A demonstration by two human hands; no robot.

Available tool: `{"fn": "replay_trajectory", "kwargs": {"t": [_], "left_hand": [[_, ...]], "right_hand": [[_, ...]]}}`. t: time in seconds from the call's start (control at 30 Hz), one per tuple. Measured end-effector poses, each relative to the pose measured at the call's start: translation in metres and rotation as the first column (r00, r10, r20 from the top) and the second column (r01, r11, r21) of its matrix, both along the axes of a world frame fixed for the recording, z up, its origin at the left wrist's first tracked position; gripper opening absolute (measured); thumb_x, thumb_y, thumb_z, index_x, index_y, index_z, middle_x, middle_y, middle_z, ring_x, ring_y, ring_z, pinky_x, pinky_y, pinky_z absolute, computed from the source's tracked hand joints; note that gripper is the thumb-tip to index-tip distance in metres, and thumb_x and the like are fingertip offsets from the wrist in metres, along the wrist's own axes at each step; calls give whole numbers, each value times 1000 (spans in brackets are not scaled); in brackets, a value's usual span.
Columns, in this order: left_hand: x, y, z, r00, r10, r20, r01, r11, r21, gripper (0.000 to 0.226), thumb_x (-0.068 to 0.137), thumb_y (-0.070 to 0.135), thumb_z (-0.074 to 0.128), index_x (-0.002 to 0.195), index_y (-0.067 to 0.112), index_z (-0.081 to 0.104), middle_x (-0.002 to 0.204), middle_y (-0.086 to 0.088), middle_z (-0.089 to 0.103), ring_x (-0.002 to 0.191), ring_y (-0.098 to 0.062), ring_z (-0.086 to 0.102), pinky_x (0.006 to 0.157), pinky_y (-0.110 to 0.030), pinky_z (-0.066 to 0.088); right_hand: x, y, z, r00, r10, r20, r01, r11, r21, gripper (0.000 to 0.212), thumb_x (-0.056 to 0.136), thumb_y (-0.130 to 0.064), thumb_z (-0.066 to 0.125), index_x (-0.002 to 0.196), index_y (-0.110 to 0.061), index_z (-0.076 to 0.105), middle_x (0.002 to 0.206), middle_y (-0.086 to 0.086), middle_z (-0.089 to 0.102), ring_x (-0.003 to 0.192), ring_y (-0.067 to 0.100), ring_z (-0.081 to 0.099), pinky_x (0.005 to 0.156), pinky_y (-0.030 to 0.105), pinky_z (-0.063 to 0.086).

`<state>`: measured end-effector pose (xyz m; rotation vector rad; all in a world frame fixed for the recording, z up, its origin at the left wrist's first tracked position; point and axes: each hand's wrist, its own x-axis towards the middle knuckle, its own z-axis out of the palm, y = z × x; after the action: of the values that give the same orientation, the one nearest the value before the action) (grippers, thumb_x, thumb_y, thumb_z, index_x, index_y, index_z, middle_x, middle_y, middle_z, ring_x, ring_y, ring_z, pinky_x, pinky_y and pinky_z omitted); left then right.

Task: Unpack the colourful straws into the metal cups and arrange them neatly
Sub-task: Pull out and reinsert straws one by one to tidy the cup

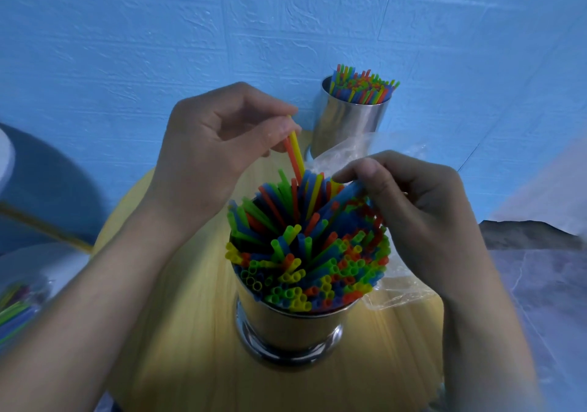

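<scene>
A metal cup point(287, 326) stands near the front of the round wooden table, packed with colourful straws point(305, 252) that splay in all directions. My left hand point(219, 144) pinches a yellow and an orange straw point(293, 151) above the cup's far side, their lower ends among the others. My right hand point(416, 211) grips a leaning bunch of blue straws point(344, 197) at the cup's right rim. A second metal cup point(346, 125), also full of straws, stands by the wall.
Crumpled clear plastic wrapping point(400, 291) lies on the table point(178, 332) behind and right of the near cup. At the far left lies another pack of straws point(16, 310) on a pale surface. The blue wall is close behind.
</scene>
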<state>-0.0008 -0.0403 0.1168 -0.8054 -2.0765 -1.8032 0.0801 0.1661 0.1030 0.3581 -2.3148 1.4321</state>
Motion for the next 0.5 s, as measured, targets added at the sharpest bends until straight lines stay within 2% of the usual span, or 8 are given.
{"fn": "replay_trajectory", "kwargs": {"t": [0.07, 0.2, 0.27, 0.4, 0.5], "left_hand": [[-1, -3, 3, 999, 44, 9, -44, 996, 78, 10, 95, 11, 69, 96, 21, 72, 89, 4, 80, 76, -14, 75, 68, -27, 57], [-7, -9, 4, 985, 148, 84, -165, 954, 249, 11, 99, 12, 63, 100, 20, 70, 88, 4, 79, 76, -17, 74, 65, -29, 56], [-10, -13, 1, 971, 183, 151, -225, 913, 340, 9, 100, 14, 62, 102, 20, 69, 90, 3, 78, 78, -18, 73, 65, -28, 55], [-17, -25, -4, 932, 214, 292, -339, 798, 499, 8, 101, 19, 62, 105, 19, 69, 97, 1, 75, 80, -15, 70, 70, -26, 55], [-18, -28, -8, 904, 154, 399, -377, 727, 573, 6, 101, 19, 63, 104, 19, 68, 97, 1, 75, 81, -13, 71, 75, -25, 56]], "right_hand": [[-2, 2, -1, 999, 26, 41, -26, 1000, 4, 22, 99, -35, 58, 92, -29, 78, 91, -3, 71, 87, 19, 68, 69, 31, 55], [-3, 6, 1, 986, 98, 138, -85, 992, -95, 14, 92, -33, 66, 93, -29, 80, 87, -3, 74, 83, 35, 64, 63, 26, 52], [-3, 6, 1, 985, 103, 140, -86, 988, -126, 12, 90, -31, 67, 90, -31, 79, 85, -3, 74, 82, 36, 63, 61, 24, 51], [-3, 4, -1, 989, 90, 119, -72, 986, -150, 10, 89, -31, 68, 86, -34, 77, 90, 3, 72, 86, 38, 64, 67, 39, 54], [-4, 5, -1, 988, 76, 135, -51, 983, -176, 7, 87, -34, 70, 91, -34, 75, 94, 1, 71, 85, 34, 65, 64, 30, 53]]}}
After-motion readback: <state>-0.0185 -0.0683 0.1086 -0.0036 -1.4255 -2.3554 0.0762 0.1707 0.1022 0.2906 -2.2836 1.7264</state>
